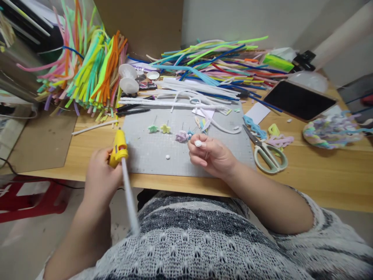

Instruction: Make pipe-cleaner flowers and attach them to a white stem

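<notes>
My left hand (102, 171) is closed around a yellow hot glue gun (119, 147), its tip toward the back of the desk and a long glue stick (129, 198) poking out behind toward me. Between the thumb and fingers of my right hand (211, 155) is a small white piece (198, 143), too small to name surely. A similar white bit (168, 157) lies on the grey cutting mat (148, 163). Just beyond, on the mat, are a green flower (153, 128), a yellow flower (165, 128) and a lilac flower (182, 136) on thin pins. A blue one is partly hidden behind my right hand.
Scissors (269, 153) lie right of the mat, near twisted pipe-cleaner pieces (281, 140) and a phone-like black screen (300, 99). White pipe cleaners (186, 104) cross the mat's back. Colourful bundles (96, 74) stand at left. A red stool (32, 198) is below.
</notes>
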A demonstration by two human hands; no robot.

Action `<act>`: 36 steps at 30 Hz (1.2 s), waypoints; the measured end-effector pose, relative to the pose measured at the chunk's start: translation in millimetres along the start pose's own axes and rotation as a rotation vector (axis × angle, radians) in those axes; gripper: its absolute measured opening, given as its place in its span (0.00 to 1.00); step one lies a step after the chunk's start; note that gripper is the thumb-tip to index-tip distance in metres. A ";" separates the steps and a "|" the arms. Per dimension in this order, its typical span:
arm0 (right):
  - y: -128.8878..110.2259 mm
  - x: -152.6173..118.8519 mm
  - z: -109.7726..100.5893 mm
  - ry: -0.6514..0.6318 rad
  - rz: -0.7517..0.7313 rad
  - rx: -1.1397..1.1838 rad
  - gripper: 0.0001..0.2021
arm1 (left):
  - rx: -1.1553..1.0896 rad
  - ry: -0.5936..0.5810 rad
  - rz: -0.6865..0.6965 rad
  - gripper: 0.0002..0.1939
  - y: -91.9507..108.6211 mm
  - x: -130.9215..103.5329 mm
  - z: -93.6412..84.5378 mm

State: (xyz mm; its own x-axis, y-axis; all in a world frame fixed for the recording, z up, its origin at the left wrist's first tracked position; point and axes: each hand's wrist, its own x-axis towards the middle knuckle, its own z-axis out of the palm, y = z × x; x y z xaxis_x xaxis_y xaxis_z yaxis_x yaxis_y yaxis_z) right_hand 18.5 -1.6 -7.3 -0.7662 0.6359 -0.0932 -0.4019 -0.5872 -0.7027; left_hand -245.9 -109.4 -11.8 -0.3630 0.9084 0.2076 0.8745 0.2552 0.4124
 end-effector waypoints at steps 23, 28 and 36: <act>11.5 9.0 -13.4 0.277 -0.196 -0.363 0.07 | -0.037 -0.186 0.411 0.07 85.3 87.2 55.6; 14.6 0.8 -6.7 0.306 -0.353 -0.577 0.04 | -0.738 -0.141 0.065 0.06 98.4 45.0 49.3; 15.6 -14.8 1.5 0.244 -0.747 -1.292 0.06 | -1.273 -0.260 -0.230 0.11 119.1 -5.9 47.5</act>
State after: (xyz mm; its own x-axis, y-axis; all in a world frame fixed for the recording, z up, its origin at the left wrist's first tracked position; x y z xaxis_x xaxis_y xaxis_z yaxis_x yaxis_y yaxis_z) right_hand 22.9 -20.9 -15.8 -0.4398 0.7217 0.5346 0.1541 0.6470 -0.7468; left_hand -124.4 -68.6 -6.0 -0.2652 0.9595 -0.0954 -0.1620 0.0532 0.9854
